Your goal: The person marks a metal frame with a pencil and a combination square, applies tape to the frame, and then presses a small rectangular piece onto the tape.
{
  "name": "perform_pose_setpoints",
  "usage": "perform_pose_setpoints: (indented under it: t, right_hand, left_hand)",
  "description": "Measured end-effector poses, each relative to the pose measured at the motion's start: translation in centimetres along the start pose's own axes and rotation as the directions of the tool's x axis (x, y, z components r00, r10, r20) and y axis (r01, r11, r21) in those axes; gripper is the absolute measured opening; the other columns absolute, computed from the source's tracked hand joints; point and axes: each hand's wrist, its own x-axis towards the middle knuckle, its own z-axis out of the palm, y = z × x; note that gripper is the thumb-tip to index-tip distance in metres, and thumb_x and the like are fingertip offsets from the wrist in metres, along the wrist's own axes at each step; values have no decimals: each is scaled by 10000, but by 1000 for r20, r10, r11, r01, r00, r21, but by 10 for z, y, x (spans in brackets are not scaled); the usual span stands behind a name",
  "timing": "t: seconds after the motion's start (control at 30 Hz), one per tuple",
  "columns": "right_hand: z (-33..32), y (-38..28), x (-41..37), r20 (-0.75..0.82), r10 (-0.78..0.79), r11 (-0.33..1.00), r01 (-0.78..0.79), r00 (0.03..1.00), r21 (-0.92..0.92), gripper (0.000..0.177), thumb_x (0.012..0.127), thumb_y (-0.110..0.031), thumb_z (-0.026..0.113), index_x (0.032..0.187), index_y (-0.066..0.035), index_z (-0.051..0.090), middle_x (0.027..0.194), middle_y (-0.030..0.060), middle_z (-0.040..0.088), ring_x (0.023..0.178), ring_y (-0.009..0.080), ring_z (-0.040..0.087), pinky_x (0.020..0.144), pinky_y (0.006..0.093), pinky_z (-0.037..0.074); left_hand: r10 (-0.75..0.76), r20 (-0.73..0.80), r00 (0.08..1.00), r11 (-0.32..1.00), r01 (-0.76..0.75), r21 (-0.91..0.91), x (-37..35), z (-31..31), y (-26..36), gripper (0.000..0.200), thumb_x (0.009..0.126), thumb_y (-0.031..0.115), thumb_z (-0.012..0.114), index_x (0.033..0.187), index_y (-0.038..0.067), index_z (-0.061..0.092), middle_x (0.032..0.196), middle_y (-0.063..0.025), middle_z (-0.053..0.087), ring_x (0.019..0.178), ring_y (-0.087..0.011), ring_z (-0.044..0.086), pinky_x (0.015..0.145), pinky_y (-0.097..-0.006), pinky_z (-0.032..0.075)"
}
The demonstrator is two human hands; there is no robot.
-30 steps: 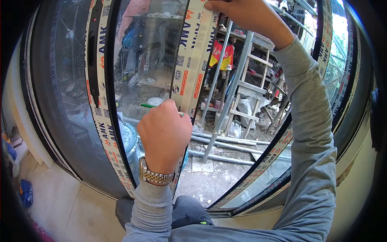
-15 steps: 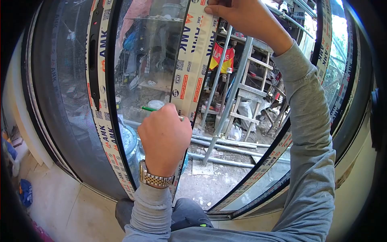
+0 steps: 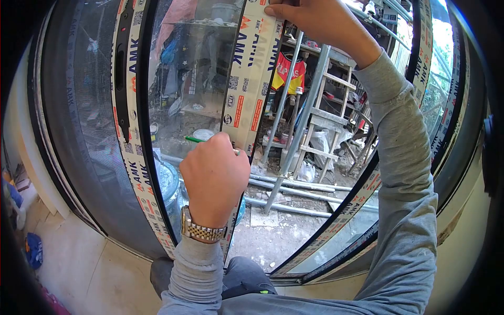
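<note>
A door frame upright (image 3: 244, 100), covered in cream protective film printed "AMK", stands in front of me between glass and an opening. My left hand (image 3: 215, 168), with a metal-band watch on its wrist, is closed against the upright's lower part. A thin green stick (image 3: 195, 139), like a pencil or pen, pokes out to the left of its fingers; its tip is hidden. Higher up, my right hand (image 3: 310, 18) grips the upright's right edge, thumb on the printed face. Its other fingers are partly cut off by the top of the view.
To the left is a film-covered screen frame (image 3: 131, 105) with a black handle. Through the opening I see a wooden ladder (image 3: 328, 113), metal pipes (image 3: 289, 181) and a red and yellow shirt (image 3: 289, 73). A blue item (image 3: 34, 251) lies on the floor at left.
Both hands hold nearly the same places on the upright. The view has shifted only very slightly.
</note>
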Motion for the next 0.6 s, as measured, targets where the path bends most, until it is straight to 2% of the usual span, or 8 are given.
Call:
perform_pose_setpoints:
  t: [0.27, 0.37, 0.6]
  right_hand:
    - [0, 0, 3, 11, -7, 1000, 6, 1000, 11, 182, 868, -115, 772, 827, 48, 701, 710, 168, 683, 633, 238, 656, 625, 389, 512]
    - [-1, -2, 2, 39, 37, 999, -37, 999, 1, 183, 870, -115, 769, 827, 51, 703, 704, 170, 682, 628, 235, 655, 620, 388, 511]
    - [0, 1, 2, 12, -20, 1000, 20, 1000, -9, 196, 875, -123, 768, 828, 55, 702, 683, 160, 666, 609, 214, 637, 609, 383, 504]
  left_hand:
    - [-14, 9, 1000, 1000, 14, 1, 1, 0, -1, 224, 843, 211, 696, 760, 18, 619, 704, -201, 655, 717, -440, 668, 646, -520, 502]
    - [-12, 11, 1000, 1000, 12, 3, 1, 0, -1, 223, 844, 210, 693, 761, 16, 619, 702, -204, 652, 715, -442, 665, 645, -520, 501]
    - [-11, 19, 1000, 1000, 11, -3, 2, -1, -1, 222, 844, 208, 688, 764, 12, 622, 704, -209, 652, 717, -442, 666, 650, -519, 503]
